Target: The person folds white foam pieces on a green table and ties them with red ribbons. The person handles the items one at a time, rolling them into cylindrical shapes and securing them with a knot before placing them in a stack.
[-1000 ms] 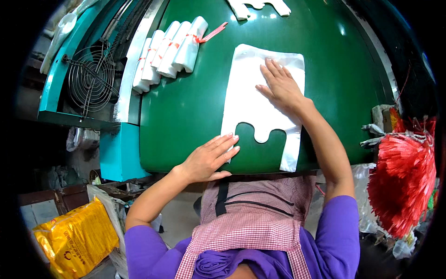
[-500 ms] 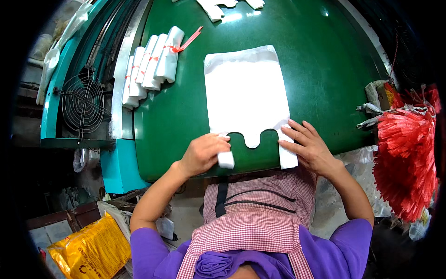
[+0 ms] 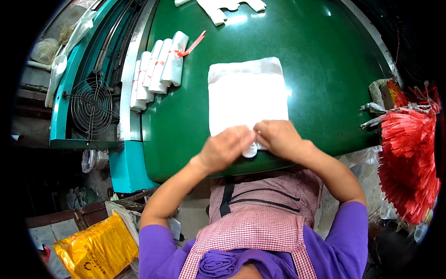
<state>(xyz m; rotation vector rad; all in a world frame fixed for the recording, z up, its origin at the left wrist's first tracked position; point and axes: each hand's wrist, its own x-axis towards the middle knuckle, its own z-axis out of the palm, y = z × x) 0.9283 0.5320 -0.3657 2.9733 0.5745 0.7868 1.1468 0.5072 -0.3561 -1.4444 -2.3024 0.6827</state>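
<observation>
One blurred left hand [image 3: 226, 146], one right hand [image 3: 281, 138] together over white plastic bag [image 3: 248, 100], mid-frame; cannot tell if clamped. Tied white rolls [image 3: 159, 72] upper left, on green bench [image 3: 334, 93].

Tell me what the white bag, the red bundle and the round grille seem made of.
White bag: probably thin plastic film, with a smooth sheen along its greyish, translucent-looking upper edge.
Red bundle: likely plastic ribbon, slightly shiny, judging by its crinkled strips.
Round grille: apparently metal wire, dull grey, in slender rings.
</observation>
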